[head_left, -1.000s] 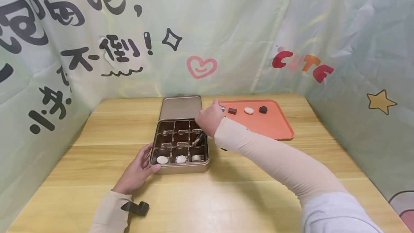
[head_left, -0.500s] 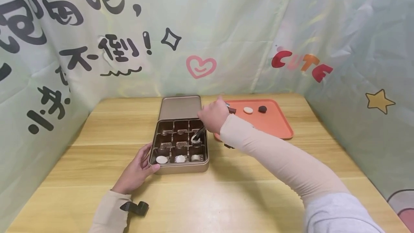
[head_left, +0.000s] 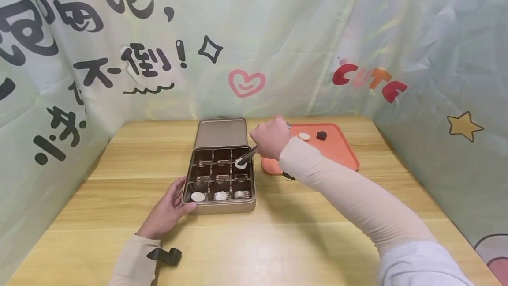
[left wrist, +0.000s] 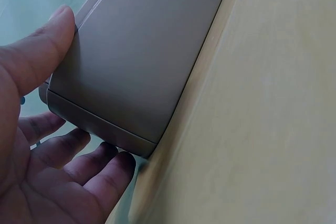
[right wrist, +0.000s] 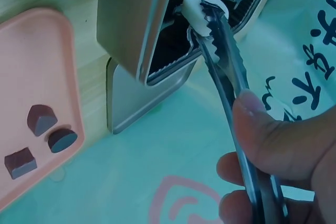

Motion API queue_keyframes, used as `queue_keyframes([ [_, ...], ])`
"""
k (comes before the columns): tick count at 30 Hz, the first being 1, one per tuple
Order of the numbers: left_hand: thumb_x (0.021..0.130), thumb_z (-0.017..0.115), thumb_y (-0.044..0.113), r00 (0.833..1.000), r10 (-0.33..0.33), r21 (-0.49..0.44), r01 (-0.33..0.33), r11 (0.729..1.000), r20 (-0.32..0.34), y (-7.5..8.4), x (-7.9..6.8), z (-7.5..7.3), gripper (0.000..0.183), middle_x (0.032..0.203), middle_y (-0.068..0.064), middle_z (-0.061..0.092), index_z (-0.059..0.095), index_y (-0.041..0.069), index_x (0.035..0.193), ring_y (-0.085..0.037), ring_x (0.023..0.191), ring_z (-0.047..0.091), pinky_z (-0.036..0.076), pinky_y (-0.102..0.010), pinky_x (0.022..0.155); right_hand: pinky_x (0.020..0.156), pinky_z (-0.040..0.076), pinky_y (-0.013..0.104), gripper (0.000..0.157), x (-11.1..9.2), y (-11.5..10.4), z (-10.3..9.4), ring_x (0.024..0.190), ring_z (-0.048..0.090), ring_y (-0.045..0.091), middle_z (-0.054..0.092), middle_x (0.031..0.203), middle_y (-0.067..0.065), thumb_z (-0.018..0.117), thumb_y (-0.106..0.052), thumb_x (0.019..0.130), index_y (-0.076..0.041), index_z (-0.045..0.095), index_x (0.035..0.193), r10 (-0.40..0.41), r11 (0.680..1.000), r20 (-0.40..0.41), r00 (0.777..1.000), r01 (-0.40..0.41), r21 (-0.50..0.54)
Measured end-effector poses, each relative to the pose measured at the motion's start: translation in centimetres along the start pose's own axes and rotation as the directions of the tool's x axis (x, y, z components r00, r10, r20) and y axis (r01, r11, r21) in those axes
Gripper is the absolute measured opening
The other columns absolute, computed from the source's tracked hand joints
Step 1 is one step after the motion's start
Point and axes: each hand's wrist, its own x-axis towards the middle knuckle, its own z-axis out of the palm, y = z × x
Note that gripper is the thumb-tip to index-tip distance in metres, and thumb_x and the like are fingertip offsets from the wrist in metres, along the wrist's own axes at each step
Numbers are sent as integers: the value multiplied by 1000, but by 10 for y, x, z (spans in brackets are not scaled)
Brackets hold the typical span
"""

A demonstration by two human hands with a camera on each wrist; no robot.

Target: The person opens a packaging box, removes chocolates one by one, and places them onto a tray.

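At the front left corner of a brown metal tin (head_left: 222,207), my left hand (head_left: 168,208) holds on, thumb at the front and fingers along the side. Inside the tin is a dark divided insert with several compartments. The front row bears three white pieces, among them an oval one (head_left: 198,196). My right hand (head_left: 271,137) grips metal tongs (right wrist: 231,82) with dark serrated tips. Those tips pinch a white chocolate-like piece (right wrist: 197,14), which is over the tin's right column, towards the back, in the head view.
Behind the tin its lid (head_left: 222,132) lies folded back. An orange tray (head_left: 337,156) stands to the right, partly hidden by my right arm, with a white oval piece (head_left: 304,137) and a dark round piece (head_left: 322,135). Printed cloth (head_left: 297,34) walls the table's back and sides.
My right hand has moved right, and the tongs' tips with the white piece have shifted from the middle of the right column towards the back. My left hand has stayed in place.
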Motion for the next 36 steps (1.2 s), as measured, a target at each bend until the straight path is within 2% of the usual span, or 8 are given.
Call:
queue_keyframes([
  [9, 90, 70, 14, 1000, 8, 10, -8, 1000, 2, 0, 0, -1, 86, 157, -27, 13, 13, 1, 152, -42, 140, 23, 30, -35, 108, 58, 46, 40, 24, -3, 15, 7, 52, 52, 17, 56, 59, -5, 75, -47, 80, -24, 69, 76, 50, 997, -19, 999, -49, 55],
  [17, 90, 70, 14, 1000, 11, -4, -11, 1000, 6, 0, 0, -1, 86, 157, -27, 13, 13, 1, 152, -42, 140, 23, 30, -32, 108, 55, 46, 39, 21, -5, 29, 12, 51, 53, 18, 56, 60, -6, 74, -44, 79, -24, 68, 75, 104, 989, -9, 994, -103, 103],
  [22, 89, 70, 14, 1000, 4, -7, -4, 1000, 5, -1, 0, 0, 86, 157, -26, 12, 13, 2, 153, -42, 140, 22, 29, -30, 108, 57, 45, 39, 24, -7, 38, 16, 52, 53, 20, 55, 59, -5, 73, -45, 76, -23, 65, 73, 137, 979, 35, 990, -141, 147],
  [28, 89, 70, 14, 1000, -3, -6, 3, 1000, 4, 1, -1, -1, 86, 157, -25, 12, 13, 2, 153, -42, 140, 22, 30, -33, 108, 65, 49, 43, 29, -9, 46, 24, 55, 55, 21, 57, 61, -4, 73, -50, 83, -21, 69, 82, 173, 966, 60, 983, -181, 186],
  [36, 90, 70, 15, 1000, -7, 6, 7, 1000, 7, 3, -2, -1, 86, 157, -26, 12, 13, 3, 153, -42, 140, 22, 29, -35, 109, 62, 50, 45, 28, -11, 60, 35, 55, 56, 21, 57, 61, -3, 72, -47, 85, -19, 70, 85, 216, 948, 77, 973, -228, 221],
])
